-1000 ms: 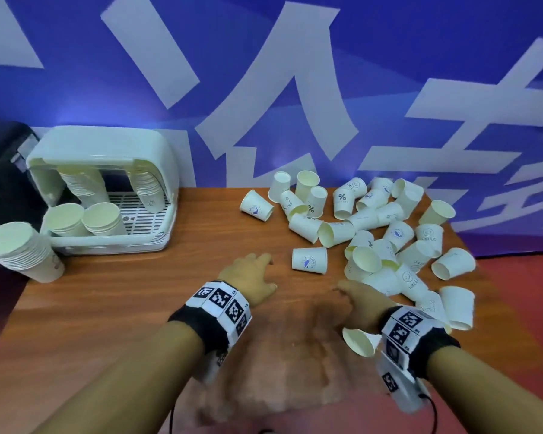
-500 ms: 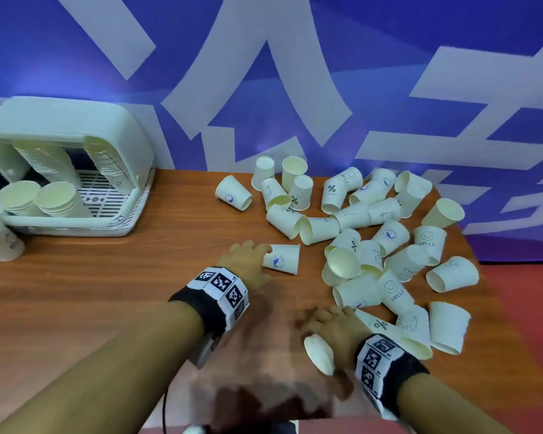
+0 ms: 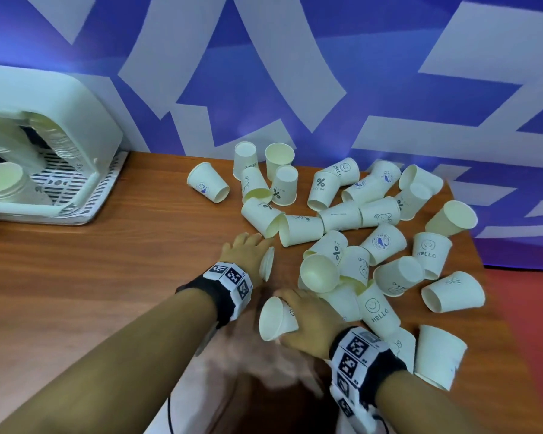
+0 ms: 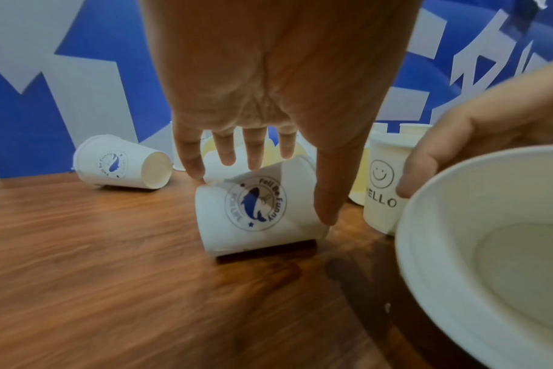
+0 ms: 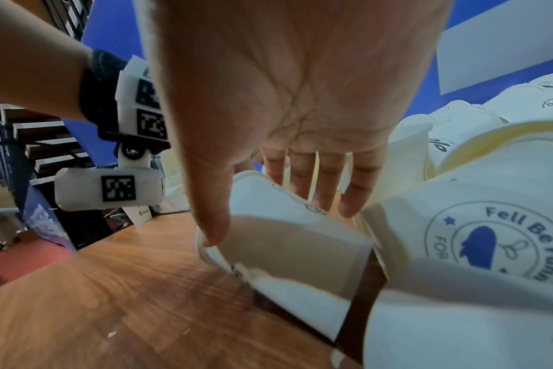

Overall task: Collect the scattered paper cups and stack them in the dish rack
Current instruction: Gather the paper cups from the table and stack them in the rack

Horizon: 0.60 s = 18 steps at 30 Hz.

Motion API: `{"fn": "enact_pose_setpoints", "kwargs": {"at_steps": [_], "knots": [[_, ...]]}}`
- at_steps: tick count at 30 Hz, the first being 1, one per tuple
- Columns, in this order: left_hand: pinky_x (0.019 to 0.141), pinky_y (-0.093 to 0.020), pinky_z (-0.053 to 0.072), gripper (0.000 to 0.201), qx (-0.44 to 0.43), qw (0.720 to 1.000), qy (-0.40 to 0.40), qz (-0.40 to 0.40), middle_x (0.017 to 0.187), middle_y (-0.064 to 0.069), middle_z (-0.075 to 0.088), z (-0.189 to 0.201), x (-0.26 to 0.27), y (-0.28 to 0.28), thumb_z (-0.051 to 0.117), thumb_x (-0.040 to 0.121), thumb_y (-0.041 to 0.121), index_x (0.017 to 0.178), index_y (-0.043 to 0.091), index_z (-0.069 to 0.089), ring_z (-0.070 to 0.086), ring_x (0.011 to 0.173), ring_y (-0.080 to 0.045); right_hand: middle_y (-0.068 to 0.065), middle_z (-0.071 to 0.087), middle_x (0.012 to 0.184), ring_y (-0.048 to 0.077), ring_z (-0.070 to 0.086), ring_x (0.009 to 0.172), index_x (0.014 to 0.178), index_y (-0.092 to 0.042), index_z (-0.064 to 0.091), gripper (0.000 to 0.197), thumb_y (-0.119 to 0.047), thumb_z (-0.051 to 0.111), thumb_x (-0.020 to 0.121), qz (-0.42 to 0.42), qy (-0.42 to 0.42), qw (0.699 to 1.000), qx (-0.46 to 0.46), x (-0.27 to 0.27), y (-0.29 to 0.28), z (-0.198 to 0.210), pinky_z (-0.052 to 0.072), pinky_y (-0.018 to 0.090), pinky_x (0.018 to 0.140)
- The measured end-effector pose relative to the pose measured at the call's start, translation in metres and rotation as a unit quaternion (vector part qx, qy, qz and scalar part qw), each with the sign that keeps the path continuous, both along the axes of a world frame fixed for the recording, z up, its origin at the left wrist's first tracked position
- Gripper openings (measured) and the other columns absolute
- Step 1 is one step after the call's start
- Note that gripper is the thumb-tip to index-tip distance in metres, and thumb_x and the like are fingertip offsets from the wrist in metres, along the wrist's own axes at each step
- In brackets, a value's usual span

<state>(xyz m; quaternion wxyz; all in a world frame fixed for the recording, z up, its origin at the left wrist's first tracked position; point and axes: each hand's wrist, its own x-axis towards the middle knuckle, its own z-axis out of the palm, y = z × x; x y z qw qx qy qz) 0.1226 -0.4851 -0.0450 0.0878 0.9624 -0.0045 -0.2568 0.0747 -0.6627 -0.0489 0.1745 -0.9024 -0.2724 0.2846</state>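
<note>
Several white paper cups (image 3: 380, 242) lie scattered over the right half of the wooden table (image 3: 107, 277). My left hand (image 3: 246, 249) grips a fish-logo cup (image 4: 253, 207) lying on its side, thumb at its rim end and fingers at its base; only the cup's rim (image 3: 267, 264) shows in the head view. Just behind it, my right hand (image 3: 301, 314) holds another cup (image 3: 276, 317) with its mouth turned left. In the right wrist view the thumb (image 5: 212, 224) lies on that cup (image 5: 294, 239). The white dish rack (image 3: 85, 170) stands far left with stacked cups (image 3: 3, 183) inside.
A blue and white wall (image 3: 295, 73) runs along the table's back edge. The table's right edge (image 3: 483, 277) lies close behind the cup pile, with red floor (image 3: 530, 324) beyond. Bare wood separates my hands from the rack.
My left hand reached forward and took hold of the fish-logo cup. My right hand carried its cup forward and left, closer to the left hand. The head view swung right.
</note>
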Motion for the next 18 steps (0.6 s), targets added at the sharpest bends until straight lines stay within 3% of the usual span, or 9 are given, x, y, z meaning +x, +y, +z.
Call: {"fn": "enact_pose_setpoints", "kwargs": {"at_steps": [8, 12, 18], "knots": [[0.112, -0.048, 0.021, 0.076, 0.003, 1.000, 0.020, -0.016, 0.154, 0.005, 0.025, -0.005, -0.001, 0.006, 0.066, 0.082, 0.039, 0.144, 0.027, 0.025, 0.014, 0.144, -0.025, -0.004, 0.047, 0.132, 0.016, 0.044, 0.121, 0.138, -0.026, 0.036, 0.074, -0.037, 0.072, 0.075, -0.007, 0.015, 1.000, 0.023, 0.008, -0.001, -0.002, 0.038, 0.031, 0.102], [0.107, -0.044, 0.028, 0.072, -0.007, 1.000, 0.021, 0.008, 0.143, 0.001, 0.040, 0.004, -0.005, 0.019, 0.068, 0.079, 0.041, 0.138, 0.024, 0.029, 0.032, 0.133, -0.025, -0.005, 0.050, 0.127, 0.014, 0.047, 0.117, 0.137, -0.025, 0.038, 0.072, -0.034, 0.073, 0.074, -0.024, 0.025, 0.999, 0.037, 0.008, 0.002, 0.005, 0.039, 0.029, 0.100], [0.099, -0.039, 0.038, 0.080, -0.024, 0.999, -0.011, 0.034, 0.137, -0.003, 0.041, 0.031, -0.021, 0.056, 0.067, 0.080, 0.042, 0.144, 0.026, 0.022, 0.044, 0.124, -0.027, -0.007, 0.051, 0.131, 0.010, 0.048, 0.120, 0.141, -0.026, 0.033, 0.081, -0.040, 0.074, 0.073, -0.061, 0.079, 0.993, 0.068, 0.004, 0.018, 0.026, 0.041, 0.032, 0.104]]}}
